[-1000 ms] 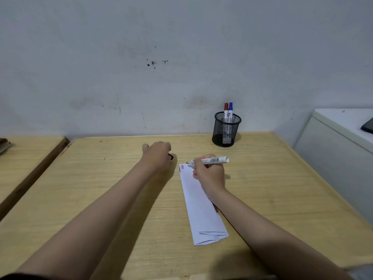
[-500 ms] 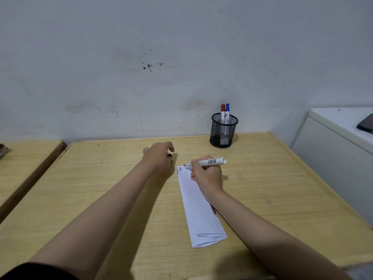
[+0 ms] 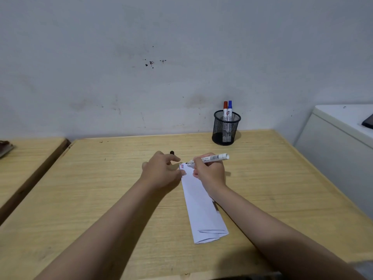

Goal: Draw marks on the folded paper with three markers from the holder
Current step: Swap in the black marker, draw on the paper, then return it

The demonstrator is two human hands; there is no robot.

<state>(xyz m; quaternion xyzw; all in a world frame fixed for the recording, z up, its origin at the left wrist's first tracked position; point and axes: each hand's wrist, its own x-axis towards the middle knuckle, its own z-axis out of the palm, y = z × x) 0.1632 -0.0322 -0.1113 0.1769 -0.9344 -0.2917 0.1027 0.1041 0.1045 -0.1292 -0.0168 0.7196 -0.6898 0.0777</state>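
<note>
1. The folded paper lies on the table, running from near to far at its middle.
2. The left hand rests at the paper's far left corner; the right hand is on its far end, holding a marker.
3. A cap lies just beyond the left hand.
4. The holder stands far right by the wall, with two markers in it.
5. A second table lies to the left.

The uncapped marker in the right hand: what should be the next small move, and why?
Probably lower the marker tip onto the far end of the folded paper and draw. The tip hovers near red and blue marks there, the right hand grips it, and the left hand steadies the paper's edge.
</note>
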